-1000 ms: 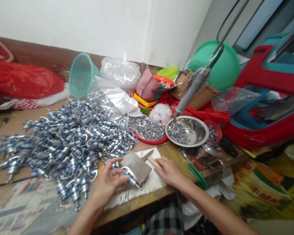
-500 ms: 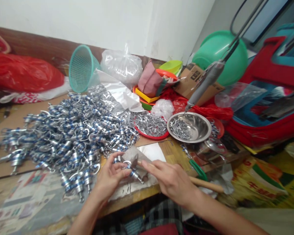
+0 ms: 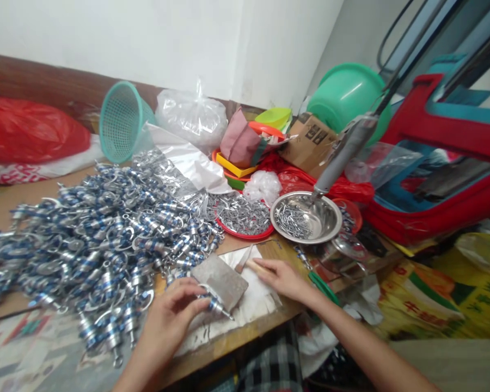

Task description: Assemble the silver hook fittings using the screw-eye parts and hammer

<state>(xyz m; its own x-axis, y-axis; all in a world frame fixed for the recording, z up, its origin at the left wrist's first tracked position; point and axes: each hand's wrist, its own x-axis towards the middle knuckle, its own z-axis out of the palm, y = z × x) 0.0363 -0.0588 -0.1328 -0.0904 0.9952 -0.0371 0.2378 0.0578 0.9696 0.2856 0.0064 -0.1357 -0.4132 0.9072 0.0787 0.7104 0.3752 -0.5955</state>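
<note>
My left hand point(image 3: 175, 310) pinches a small silver metal fitting point(image 3: 218, 306) with blue bands and a curved hook, by the near edge of a flat grey metal block point(image 3: 224, 280). Part of the fitting is hidden behind the thumb and fingers. My right hand point(image 3: 283, 277) grips the wooden handle of a hammer point(image 3: 258, 265). Its metal head is over white paper point(image 3: 261, 296), just right of the block. A large heap of similar fittings point(image 3: 110, 234) covers the table on the left.
A steel bowl point(image 3: 330, 226) of metal pins and a red tray point(image 3: 247, 235) of small metal pieces stand behind the block. A grey power screwdriver point(image 3: 345, 155) hangs over the bowl. Green-handled scissors point(image 3: 323, 287) lie to the right; a teal basket point(image 3: 120, 122) is behind the heap.
The hammer in my right hand has moved off the block to the right, onto or over the paper. My left hand stays with the fitting by the block. The view has shifted.
</note>
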